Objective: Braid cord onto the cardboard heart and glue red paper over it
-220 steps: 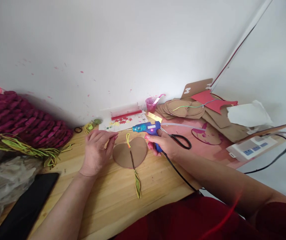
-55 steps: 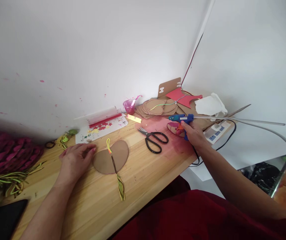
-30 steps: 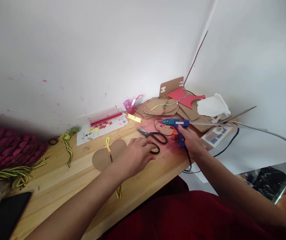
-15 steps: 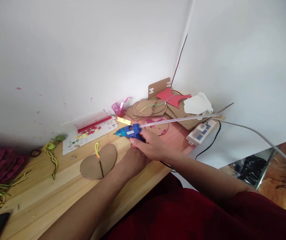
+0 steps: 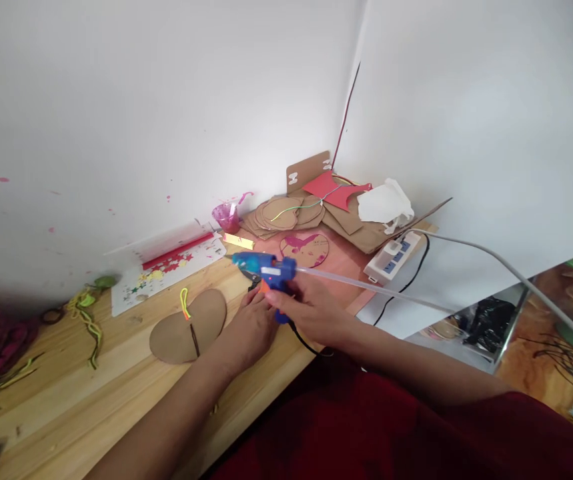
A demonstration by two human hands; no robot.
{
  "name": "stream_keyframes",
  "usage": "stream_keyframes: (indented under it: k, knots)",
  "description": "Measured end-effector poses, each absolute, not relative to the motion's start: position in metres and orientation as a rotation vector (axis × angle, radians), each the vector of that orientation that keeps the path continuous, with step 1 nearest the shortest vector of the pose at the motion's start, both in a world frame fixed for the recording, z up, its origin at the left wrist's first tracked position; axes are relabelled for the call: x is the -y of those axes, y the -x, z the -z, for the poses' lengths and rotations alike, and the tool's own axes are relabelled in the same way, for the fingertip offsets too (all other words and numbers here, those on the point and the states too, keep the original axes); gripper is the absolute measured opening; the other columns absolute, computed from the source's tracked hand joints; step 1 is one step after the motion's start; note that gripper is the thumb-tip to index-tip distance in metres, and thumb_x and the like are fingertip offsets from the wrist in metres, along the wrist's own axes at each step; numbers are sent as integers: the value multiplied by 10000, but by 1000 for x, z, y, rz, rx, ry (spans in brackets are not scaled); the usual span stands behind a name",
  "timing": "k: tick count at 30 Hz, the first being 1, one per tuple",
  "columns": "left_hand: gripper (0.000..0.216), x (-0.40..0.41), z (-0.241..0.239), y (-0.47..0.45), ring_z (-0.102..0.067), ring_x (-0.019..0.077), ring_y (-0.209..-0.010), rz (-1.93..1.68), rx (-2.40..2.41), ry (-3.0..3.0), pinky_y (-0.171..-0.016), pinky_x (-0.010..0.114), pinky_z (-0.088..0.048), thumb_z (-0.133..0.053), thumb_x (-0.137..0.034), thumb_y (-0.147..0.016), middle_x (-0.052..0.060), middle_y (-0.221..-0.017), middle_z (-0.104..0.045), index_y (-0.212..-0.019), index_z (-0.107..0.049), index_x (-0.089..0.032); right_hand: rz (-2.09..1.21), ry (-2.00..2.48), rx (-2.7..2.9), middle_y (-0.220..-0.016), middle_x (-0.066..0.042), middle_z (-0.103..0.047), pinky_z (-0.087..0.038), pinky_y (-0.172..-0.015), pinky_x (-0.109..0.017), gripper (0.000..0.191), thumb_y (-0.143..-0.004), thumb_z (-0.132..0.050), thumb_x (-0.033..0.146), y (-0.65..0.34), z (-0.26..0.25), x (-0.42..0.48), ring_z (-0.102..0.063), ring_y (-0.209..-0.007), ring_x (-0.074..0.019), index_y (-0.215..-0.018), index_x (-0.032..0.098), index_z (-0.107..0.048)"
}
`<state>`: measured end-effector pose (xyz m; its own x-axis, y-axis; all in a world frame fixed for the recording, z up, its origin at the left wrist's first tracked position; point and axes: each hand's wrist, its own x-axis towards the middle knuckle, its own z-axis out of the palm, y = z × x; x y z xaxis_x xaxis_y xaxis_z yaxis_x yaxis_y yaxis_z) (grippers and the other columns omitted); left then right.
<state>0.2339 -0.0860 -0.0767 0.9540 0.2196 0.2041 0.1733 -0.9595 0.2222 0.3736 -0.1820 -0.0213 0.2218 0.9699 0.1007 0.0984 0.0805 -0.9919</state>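
Note:
A blue glue gun (image 5: 273,270) is gripped in my right hand (image 5: 311,310), its nozzle pointing left and a long clear glue stick (image 5: 376,288) jutting from its back. My left hand (image 5: 259,320) is just below the gun, low over the table, fingers curled by a dark object (image 5: 253,283) that is mostly hidden. To the left of that hand lies a cardboard heart (image 5: 166,337) with a dark strip and a yellow-orange cord loop (image 5: 185,303) on it.
Cut cardboard pieces (image 5: 281,212) pile up at the back, near a pink-stained cup (image 5: 226,217) and a paint-marked heart (image 5: 306,250). A white power strip (image 5: 393,260) lies right. Paper with star shapes (image 5: 131,303) and yellow-green cords (image 5: 93,333) lie left.
My right hand has lifted and turned the glue gun, so its glue stick now slopes down to the right. My left hand has drawn slightly left, uncovering a dark object. The view has shifted.

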Motion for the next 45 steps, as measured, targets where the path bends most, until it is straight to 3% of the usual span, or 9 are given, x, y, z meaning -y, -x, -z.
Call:
stream_keyframes:
  k: [2,6,11,18,23,27,31,33,45]
  knots:
    - [428,88,75,-234,-469,272,-1374,-306,-316,-2915,-1129,514,-369,-433,-138,-967,101,-1404,-605,-1358,-585,-224,-1063,1196,885,-872,-1,-659,-477,-609,-259,274,-855,-679,443,-387,29,184,-595,-722,-136,-1003,221,-619]
    - [481,92,73,-236,-414,261,-1424,-316,-360,-2940,-1137,503,-357,-418,-166,-991,95,-1514,-503,-1461,-476,-249,-1094,1191,520,-793,10,-656,-453,-497,-204,311,-759,-790,424,-416,39,186,-584,-634,-105,-913,199,-640]
    - [450,96,70,-240,-454,252,-1396,-321,-437,-2938,-1137,486,-359,-433,-171,-982,93,-1496,-525,-1417,-525,-244,-1212,1126,391,-783,2,-690,-510,-517,-187,160,-817,-756,276,-437,42,184,-649,-653,-106,-904,197,-647]
    - [462,98,71,-240,-460,278,-1391,-287,-462,-2960,-1115,503,-381,-421,-167,-980,97,-1503,-517,-1428,-518,-227,-1274,1127,260,-877,-44,-750,-593,-668,-224,173,-880,-616,118,-443,31,186,-725,-768,-132,-1034,193,-644]
    - [478,100,72,-237,-447,286,-1402,-282,-470,-2974,-1114,513,-381,-419,-161,-977,93,-1529,-485,-1441,-501,-243,-1312,1185,321,-1036,-76,-758,-599,-847,-291,204,-849,-668,170,-443,21,204,-725,-952,-160,-1052,184,-678]
    - [479,102,72,-235,-442,284,-1406,-287,-465,-2965,-1111,525,-380,-414,-165,-983,98,-1524,-491,-1449,-489,-244,-1055,1544,845,-1027,-85,-768,-605,-766,-366,261,-831,-713,313,-445,21,225,-724,-891,-214,-1064,195,-721]
    - [470,106,71,-231,-437,283,-1409,-283,-495,-2944,-1115,522,-372,-429,-161,-978,104,-1517,-499,-1434,-506,-241,-276,1930,1255,-750,-48,-744,-507,-620,-331,252,-906,-595,407,-459,32,238,-659,-628,-199,-889,215,-758]
    - [462,109,69,-228,-424,281,-1419,-260,-504,-2934,-1125,524,-359,-425,-155,-978,91,-1521,-497,-1423,-516,-241,-74,1963,1284,-736,-57,-736,-481,-622,-321,305,-940,-538,419,-470,40,239,-666,-657,-210,-851,207,-738]
    - [483,114,58,-217,-447,285,-1402,-262,-565,-2870,-1126,514,-376,-467,-164,-964,73,-1505,-519,-1437,-503,-251,-5,1975,1278,-633,-48,-716,-480,-627,-321,442,-990,-409,466,-515,55,237,-692,-619,-217,-733,229,-679]
